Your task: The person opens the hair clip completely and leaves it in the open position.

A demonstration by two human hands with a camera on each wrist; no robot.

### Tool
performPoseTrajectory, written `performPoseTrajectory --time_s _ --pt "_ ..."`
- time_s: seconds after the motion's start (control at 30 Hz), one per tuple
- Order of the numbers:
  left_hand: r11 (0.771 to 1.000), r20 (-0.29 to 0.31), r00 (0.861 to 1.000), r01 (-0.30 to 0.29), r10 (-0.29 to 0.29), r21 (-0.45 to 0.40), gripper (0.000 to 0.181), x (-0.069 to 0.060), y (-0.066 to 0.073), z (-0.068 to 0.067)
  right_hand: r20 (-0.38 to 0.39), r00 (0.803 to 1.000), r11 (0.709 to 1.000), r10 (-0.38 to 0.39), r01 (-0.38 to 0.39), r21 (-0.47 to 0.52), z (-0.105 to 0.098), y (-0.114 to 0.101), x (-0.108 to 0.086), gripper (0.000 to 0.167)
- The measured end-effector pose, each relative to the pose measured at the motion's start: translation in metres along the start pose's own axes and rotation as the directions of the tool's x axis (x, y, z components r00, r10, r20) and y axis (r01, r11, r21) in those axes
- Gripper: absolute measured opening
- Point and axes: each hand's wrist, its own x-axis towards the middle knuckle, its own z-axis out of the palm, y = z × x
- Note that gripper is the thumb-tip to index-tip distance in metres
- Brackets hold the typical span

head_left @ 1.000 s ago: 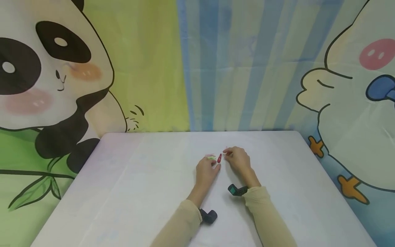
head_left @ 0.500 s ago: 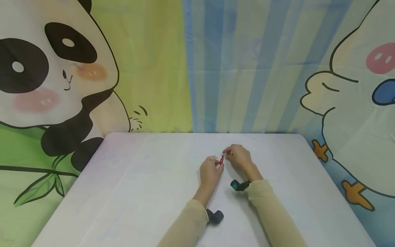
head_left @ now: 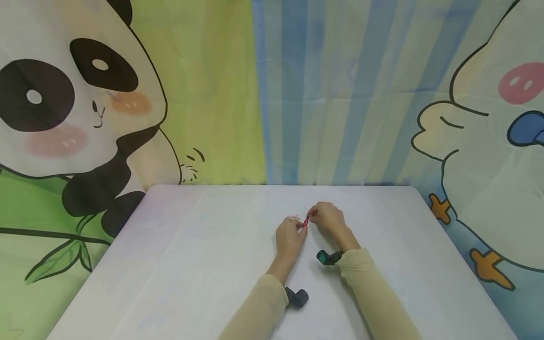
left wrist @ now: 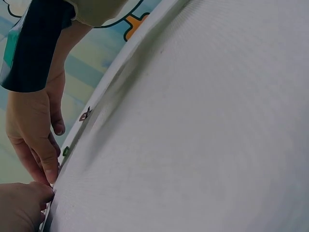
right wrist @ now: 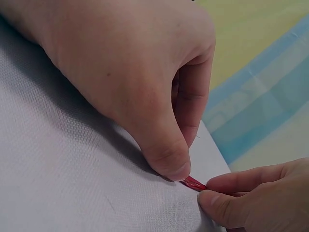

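Observation:
A small red hair clip point(head_left: 306, 221) with a narrow teardrop shape is between both hands over the far middle of the table. My left hand point(head_left: 290, 240) pinches its near end between thumb and fingers. At its other end the fingertips of my right hand point(head_left: 328, 220) pinch the tip. In the right wrist view, a short stretch of the red clip point(right wrist: 194, 183) shows between the left thumb point(right wrist: 169, 162) and the right fingers point(right wrist: 241, 180). Just beyond the left fingers lie small pinkish and pale pieces point(head_left: 293, 217), partly hidden by the hand.
The left wrist view shows a small green piece point(left wrist: 66, 151) and a dark reddish piece point(left wrist: 85, 114) on the white tabletop point(head_left: 191, 264). Behind the table's far edge hangs a printed cloth point(head_left: 212, 94). Each wrist carries a dark camera point(head_left: 296, 298).
A second ago the red clip stood between the hands; my left hand then pinched it. Over the last half second my right fingertips have closed onto its far end.

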Motion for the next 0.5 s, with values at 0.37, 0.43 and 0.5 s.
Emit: performPoseTrajectory --time_s 0.37,0.43,0.5 --pt "0.999 0.007 0.999 -0.048 0.048 -0.009 0.013 0.001 -0.0049 0.0033 0.009 1.0 1.0 -0.013 0.013 -0.021 -0.002 0.0022 -0.0052 0.01" --pt "0.998 0.018 0.998 -0.063 0.063 -0.014 0.013 0.0009 -0.006 0.0003 0.009 1.0 1.0 -0.011 0.011 -0.025 -0.0022 0.0021 -0.0074 0.01" --pt "0.997 0.031 0.996 -0.077 0.078 -0.027 0.012 0.001 -0.0079 -0.0021 0.004 1.0 0.999 -0.019 0.019 -0.026 -0.0025 0.0018 -0.0099 0.009"
